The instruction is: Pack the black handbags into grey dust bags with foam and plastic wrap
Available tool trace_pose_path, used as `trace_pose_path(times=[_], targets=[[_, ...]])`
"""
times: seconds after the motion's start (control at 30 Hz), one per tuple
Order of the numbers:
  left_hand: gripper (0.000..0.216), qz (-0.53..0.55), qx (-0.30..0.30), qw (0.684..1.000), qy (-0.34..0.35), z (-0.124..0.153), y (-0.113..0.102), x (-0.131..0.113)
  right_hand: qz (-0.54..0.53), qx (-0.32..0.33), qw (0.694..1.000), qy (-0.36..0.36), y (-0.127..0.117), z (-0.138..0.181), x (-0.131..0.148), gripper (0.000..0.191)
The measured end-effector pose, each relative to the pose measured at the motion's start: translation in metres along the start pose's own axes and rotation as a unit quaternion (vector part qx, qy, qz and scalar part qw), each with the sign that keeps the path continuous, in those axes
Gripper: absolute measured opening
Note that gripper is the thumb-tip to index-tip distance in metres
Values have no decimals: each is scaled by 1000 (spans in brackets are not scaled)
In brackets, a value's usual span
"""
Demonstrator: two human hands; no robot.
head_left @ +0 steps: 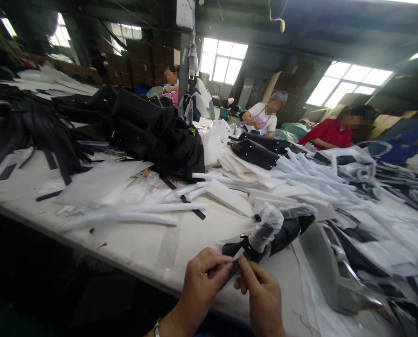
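My left hand [201,286] and my right hand [263,296] meet at the near edge of the white table [135,243]. Both pinch the end of a black strap [275,236] that lies across the table to the right. A small white slip of paper or film [237,255] sticks up between my fingertips. The strap is partly wrapped in clear white film [267,227] near its middle. A small gold fitting shows on the strap close to my fingers.
Black bags [160,133] and loose black strips [37,131] are piled at the left and centre. White foam tubes and sheets [300,180] cover the right. Three people sit at the far side. Cardboard boxes stand under the windows.
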State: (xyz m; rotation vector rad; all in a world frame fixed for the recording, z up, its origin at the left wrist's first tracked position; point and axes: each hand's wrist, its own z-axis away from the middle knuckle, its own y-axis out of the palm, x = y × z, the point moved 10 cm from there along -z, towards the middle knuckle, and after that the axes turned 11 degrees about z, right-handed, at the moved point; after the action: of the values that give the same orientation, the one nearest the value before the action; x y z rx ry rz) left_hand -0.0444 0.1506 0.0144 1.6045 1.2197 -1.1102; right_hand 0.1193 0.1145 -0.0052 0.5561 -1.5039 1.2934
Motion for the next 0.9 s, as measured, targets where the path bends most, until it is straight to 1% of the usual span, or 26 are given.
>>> trace_pose_path(times=[0.07,0.13,0.27,0.33,0.37,0.43,0.53,0.6,0.67,0.73,0.8,0.83,0.87,0.9], targets=[[14,-46,25,995,83,4,6,-14,-23,-3,1000,-1,0,0,1,48],[19,-111,64,978,163,10,14,-27,-48,-1,999,3,0,1,1,46],[26,-218,116,931,271,16,22,-49,-116,26,992,32,5,5,2,41],[25,-263,137,900,319,18,25,-61,-138,40,989,41,7,8,3,41],[23,-281,148,886,337,19,26,-66,-141,49,988,43,7,9,4,43],[20,-299,165,868,359,19,29,-72,-129,58,989,39,6,10,6,49],[22,-306,173,854,383,21,31,-77,-36,58,997,19,0,11,11,49],[27,-301,178,854,385,26,33,-75,24,54,998,1,-3,12,15,47],[33,-288,196,860,371,35,33,-68,37,52,998,-12,-5,11,19,49],[33,-275,231,879,315,44,30,-52,22,54,998,-16,-5,9,19,51],[28,-239,254,908,233,52,19,-37,6,67,998,-9,-4,7,15,50],[25,-215,236,929,186,51,9,-32,0,78,997,-5,-2,6,12,50],[23,-189,187,954,134,47,-7,-28,-2,88,996,-5,0,5,10,49],[21,-161,117,977,79,40,-26,-23,-2,96,995,-10,1,4,9,49]])
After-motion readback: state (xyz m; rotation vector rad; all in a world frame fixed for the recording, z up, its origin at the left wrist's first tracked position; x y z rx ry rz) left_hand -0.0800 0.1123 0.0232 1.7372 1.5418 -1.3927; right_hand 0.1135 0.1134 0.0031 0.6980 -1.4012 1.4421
